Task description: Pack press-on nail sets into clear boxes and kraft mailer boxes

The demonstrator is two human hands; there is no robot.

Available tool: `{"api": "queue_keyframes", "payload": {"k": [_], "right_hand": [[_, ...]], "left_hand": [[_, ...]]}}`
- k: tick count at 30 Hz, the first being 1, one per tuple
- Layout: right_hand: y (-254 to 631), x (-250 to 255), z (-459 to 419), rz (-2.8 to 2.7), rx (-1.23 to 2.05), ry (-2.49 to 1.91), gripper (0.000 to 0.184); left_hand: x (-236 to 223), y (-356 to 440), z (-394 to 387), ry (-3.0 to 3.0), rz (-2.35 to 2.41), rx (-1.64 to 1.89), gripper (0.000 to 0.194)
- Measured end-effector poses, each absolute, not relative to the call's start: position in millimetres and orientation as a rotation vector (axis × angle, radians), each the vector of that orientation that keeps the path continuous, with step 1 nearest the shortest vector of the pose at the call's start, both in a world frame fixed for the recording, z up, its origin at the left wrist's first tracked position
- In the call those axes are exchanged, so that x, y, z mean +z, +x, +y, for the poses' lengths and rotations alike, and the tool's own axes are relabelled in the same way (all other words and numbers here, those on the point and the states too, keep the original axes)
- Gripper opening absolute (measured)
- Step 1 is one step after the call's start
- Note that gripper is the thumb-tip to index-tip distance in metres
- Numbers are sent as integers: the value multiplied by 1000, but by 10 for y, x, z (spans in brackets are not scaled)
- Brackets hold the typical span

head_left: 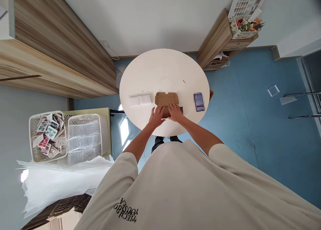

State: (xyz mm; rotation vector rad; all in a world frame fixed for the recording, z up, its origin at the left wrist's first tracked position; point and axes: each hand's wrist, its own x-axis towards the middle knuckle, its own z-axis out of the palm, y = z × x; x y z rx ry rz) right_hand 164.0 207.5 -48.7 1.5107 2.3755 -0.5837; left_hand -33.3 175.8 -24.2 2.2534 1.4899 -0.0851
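Observation:
A brown cardboard box [166, 98], its flap raised or unfolded toward the far side, lies on the round white table [164, 66] in front of me. At its near left corner my left hand [156, 116] is closed on the cardboard, the fingers bent over the fold. My right hand [175, 112] grips the box's near right part, with the fingertips on the same fold line. The undersides of both hands and the thumbs are partly hidden. Left of the box lies a folded white sheet or flat white packet [140, 100].
A phone [199, 102], blurred out, lies at the table's right. On my left stand a basket of small packs [64, 136], a basket of clear plastic boxes [99, 118] and white sheets [62, 180]. A wooden cabinet [215, 39] stands behind the table at right.

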Motion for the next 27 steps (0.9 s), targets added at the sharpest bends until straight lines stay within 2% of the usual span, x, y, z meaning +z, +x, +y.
{"api": "queue_keyframes", "payload": {"k": [2,4,9,12,15,20,27], "right_hand": [[1630,-467,2080,2377,-594,1514,101],[1624,-431,2067,2385,-606,1517,99],[1764,-312,1867,2484,-603,1598,87],[2002,-296,1677,2370,-576,1938,80],[2262,-338,1551,2074,-644,2195,84],[2421,-431,1605,2041,-836,2136,84],[2191,-478,1843,2077,-896,2166,72]], "left_hand": [[-240,-306,1785,2301,1392,-107,94],[-234,-263,1837,2267,1410,-153,100],[-225,-156,1911,2216,1493,-187,101],[-241,-124,1885,2202,1520,-197,102],[-271,-115,1849,2213,1548,-203,101],[-292,-104,1839,2226,1567,-240,101],[-224,-63,1853,2180,1578,-278,100]]}}
